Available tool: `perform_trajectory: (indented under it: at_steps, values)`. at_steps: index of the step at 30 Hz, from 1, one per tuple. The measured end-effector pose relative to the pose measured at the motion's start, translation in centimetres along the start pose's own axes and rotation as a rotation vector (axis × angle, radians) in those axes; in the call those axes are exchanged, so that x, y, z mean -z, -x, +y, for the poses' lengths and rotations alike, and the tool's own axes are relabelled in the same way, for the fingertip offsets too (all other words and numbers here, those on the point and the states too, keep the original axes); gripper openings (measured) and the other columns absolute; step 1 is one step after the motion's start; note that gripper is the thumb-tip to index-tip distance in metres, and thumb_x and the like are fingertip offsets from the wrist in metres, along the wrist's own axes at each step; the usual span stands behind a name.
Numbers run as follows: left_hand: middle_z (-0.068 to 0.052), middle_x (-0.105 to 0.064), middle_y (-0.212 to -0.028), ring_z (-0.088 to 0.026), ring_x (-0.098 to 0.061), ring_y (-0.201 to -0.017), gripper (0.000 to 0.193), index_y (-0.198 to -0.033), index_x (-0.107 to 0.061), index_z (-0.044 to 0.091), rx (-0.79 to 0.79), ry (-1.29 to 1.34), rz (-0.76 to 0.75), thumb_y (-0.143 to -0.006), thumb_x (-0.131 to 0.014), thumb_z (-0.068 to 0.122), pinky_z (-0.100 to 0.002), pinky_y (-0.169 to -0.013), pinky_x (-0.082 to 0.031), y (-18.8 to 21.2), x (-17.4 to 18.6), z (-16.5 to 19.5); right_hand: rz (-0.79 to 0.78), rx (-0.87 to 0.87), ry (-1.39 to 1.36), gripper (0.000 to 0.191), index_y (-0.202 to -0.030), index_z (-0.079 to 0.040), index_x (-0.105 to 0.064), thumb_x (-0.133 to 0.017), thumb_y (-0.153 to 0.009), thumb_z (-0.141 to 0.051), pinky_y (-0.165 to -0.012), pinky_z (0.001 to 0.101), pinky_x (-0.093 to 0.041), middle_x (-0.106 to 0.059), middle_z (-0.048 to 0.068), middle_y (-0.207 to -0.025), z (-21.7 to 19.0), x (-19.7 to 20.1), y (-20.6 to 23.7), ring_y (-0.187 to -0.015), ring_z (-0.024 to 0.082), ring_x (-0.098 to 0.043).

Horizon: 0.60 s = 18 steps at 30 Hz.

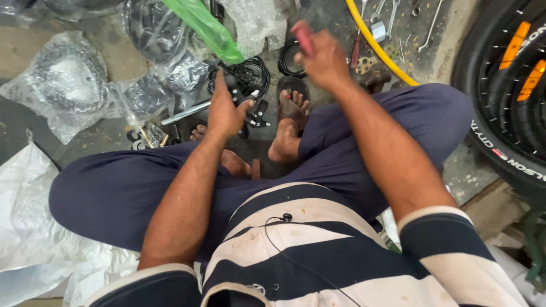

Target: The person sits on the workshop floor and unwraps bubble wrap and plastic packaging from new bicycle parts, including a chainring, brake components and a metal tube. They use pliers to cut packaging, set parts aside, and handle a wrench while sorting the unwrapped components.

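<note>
Clearly the work sits between the knees: the left hand (pixel 224 111) is closed round a black brake lever (pixel 242 79) with coiled cable (pixel 259 65), at about twelve o'clock from the sandalled feet (pixel 290 111). The right hand (pixel 321 57) is raised at one o'clock, fingers curled on a red-handled tool (pixel 303 37); motion blur hides its tip, so I cannot tell what kind it is.

To do this well, I judge, the left grip should stay firm and low, the part braced against the shin or floor so it cannot twist when the tool bites. Bring the tool down square to the fitting, not at a slant, or it may slip onto the thumb. Keep the cable loop clear of the tool's path.

Round about: bagged parts (pixel 65 79) at ten o'clock, a green bag (pixel 205 25) at eleven, a steel tube (pixel 187 112) just left of the hand, a yellow hose (pixel 378 45) and spanners (pixel 387 17) at one, a wheel (pixel 506 91) at three. Small pieces on the floor could scatter; keep them gathered.
</note>
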<state>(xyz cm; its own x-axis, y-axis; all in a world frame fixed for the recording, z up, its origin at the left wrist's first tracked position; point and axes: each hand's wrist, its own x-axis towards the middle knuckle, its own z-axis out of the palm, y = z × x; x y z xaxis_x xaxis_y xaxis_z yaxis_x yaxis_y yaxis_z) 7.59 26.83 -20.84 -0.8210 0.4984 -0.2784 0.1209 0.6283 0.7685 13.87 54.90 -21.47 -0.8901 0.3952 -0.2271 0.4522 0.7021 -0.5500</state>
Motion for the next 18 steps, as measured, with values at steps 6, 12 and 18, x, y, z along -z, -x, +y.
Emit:
perform_trajectory:
  at_steps: [6,12,18]
  values:
    - [-0.030,-0.056,-0.135,-0.047,-0.055,-0.122,0.092,-0.149,-0.033,0.000,0.169,-0.140,-0.030,-0.076,-0.086,0.017,-0.049,-0.099,-0.045,-0.6,-0.4,-1.7,-0.094,-0.687,0.246,0.059,-0.131,-0.021,-0.066,-0.085,-0.075,-0.018,-0.102,0.0467,-0.050,-0.060,0.014,-0.131,4.9,-0.8,-1.5,-0.124,0.035,-0.060]
    - [-0.016,-0.070,-0.116,-0.034,-0.068,-0.108,0.049,-0.128,-0.060,0.003,0.132,0.096,0.211,-0.085,-0.080,0.018,-0.043,-0.095,-0.052,-2.1,0.9,0.0,0.000,-0.661,0.322,0.075,-0.133,-0.024,-0.062,-0.088,-0.065,-0.011,-0.096,0.0433,-0.049,-0.042,0.014,-0.147,3.5,-4.0,-1.3,-0.121,0.037,-0.056]
    - [-0.014,-0.074,-0.105,-0.027,-0.074,-0.091,0.042,-0.121,-0.064,0.001,0.133,0.254,0.224,-0.088,-0.080,0.021,-0.037,-0.083,-0.057,-2.3,2.2,1.7,0.177,-0.633,0.257,0.074,-0.138,-0.023,-0.058,-0.089,-0.071,-0.018,-0.089,0.0473,-0.050,-0.061,0.017,-0.123,4.0,-3.9,-2.5,-0.106,0.039,-0.063]
